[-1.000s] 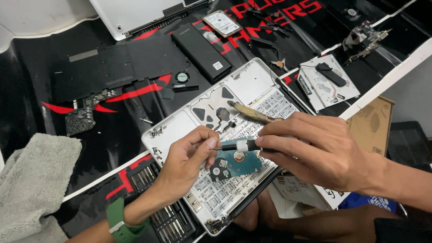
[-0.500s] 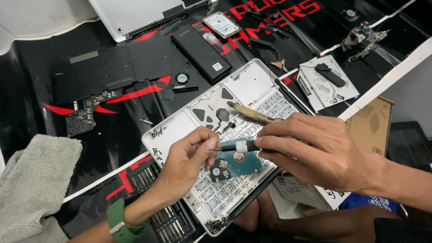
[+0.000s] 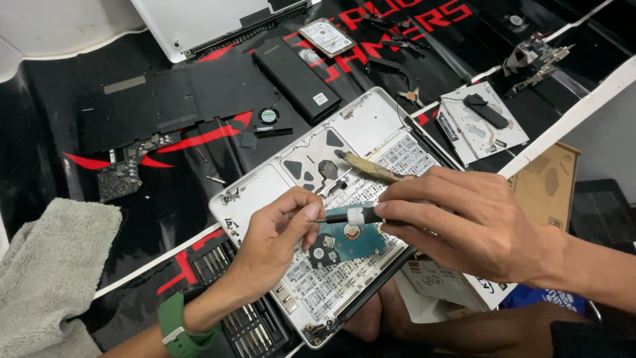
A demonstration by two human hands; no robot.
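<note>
Right hand [image 3: 464, 222] grasping one black screwdriver with white band [image 3: 351, 217]; left hand [image 3: 275, 232] pinching its tip, above one silver opened laptop shell [image 3: 318, 199], one blue-green hard drive board [image 3: 348, 242]; one grey cloth [image 3: 50, 265] near left.

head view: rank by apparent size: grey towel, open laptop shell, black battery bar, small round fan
1. open laptop shell
2. grey towel, cut off by the frame and nearer the camera, so its place against the shell is unsure
3. black battery bar
4. small round fan
</note>
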